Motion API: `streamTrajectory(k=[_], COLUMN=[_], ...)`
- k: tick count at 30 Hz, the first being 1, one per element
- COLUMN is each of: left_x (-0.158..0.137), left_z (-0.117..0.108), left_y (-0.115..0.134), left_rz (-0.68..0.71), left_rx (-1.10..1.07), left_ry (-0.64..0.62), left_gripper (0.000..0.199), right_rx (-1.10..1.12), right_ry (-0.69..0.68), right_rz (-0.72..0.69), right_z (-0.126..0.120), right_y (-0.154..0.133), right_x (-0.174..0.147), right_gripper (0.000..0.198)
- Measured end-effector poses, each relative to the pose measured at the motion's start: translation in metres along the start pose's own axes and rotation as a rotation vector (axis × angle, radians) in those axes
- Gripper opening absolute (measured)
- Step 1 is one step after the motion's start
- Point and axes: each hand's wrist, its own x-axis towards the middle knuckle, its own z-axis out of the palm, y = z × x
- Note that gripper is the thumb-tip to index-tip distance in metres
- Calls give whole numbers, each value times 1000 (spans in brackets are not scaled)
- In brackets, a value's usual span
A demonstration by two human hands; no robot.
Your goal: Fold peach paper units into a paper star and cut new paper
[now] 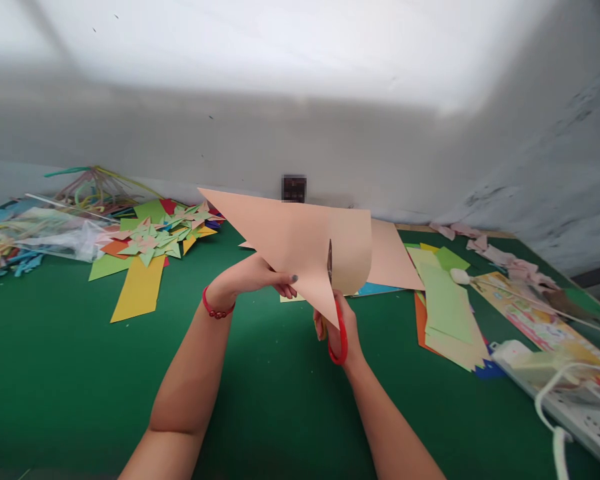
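Observation:
A large peach sheet of paper [285, 233] is held up over the table, its left end running to a point. My left hand [260, 275] pinches its lower edge, thumb on the near face and fingers behind. My right hand [343, 327] is closed around red-handled scissors [343, 343]. Their dark blade shows in a slit in the sheet, and the paper right of the slit curls. Part of the right fingers is hidden behind the sheet's lower corner. Another peach sheet [390, 257] lies on the table behind, with a blue piece [377, 289] under it.
Folded paper stars [153, 240] and a yellow sheet [139, 287] lie left on the green table [260, 400]. Farther left are a plastic bag [75, 233] and coloured strips [10, 250]. Light green sheets [447, 297], a power strip [580, 407] and a white cable [543, 307] are at right.

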Motion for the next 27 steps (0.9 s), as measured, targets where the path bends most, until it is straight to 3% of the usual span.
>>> streamTrajectory(k=[12,20,24,27], left_x=[-2,2,3,4], left_z=[-3,-3,-2,-2], left_y=[0,-4,-2,-2], left_rz=[-9,66,80,100], left_rx=[5,113,0,-112], left_ry=[0,53,56,140], left_gripper=[25,41,40,42], right_rx=[47,49,54,54], right_ry=[39,64,73,82], right_rz=[58,75,64,70], right_z=[-2,-3,-5,-7], right_y=[0,-4,-2,-1], right_x=[-2,1,2,3], right_gripper=[28,25,26,28])
